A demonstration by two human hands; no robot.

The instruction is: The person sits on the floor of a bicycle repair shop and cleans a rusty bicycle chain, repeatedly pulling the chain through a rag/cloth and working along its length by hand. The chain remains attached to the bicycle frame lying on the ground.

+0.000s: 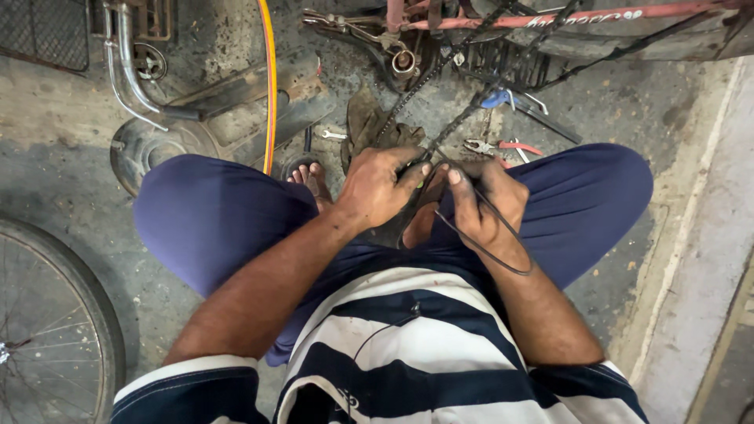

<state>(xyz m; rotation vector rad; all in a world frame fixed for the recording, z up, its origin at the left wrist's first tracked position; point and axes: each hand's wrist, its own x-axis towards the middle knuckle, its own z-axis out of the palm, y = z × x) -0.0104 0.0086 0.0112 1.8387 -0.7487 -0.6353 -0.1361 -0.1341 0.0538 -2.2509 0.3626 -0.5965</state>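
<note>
— Hands first: your left hand [377, 188] is curled tight over the greasy black bicycle chain [440, 129], and your right hand [483, 200] pinches a thin black looped cable [491, 235] between thumb and fingers, just above your lap.

— How will that chain handle?

— From the head view, I'd judge it heavy for its size, limp along its length, stiff sideways and slippery with grease. Grip it by the side plates close to where it leaves your fist; it runs taut up toward the red bicycle frame [550, 17]. Red-handled pliers [503, 146] lie near on the concrete floor [47, 149].
</note>
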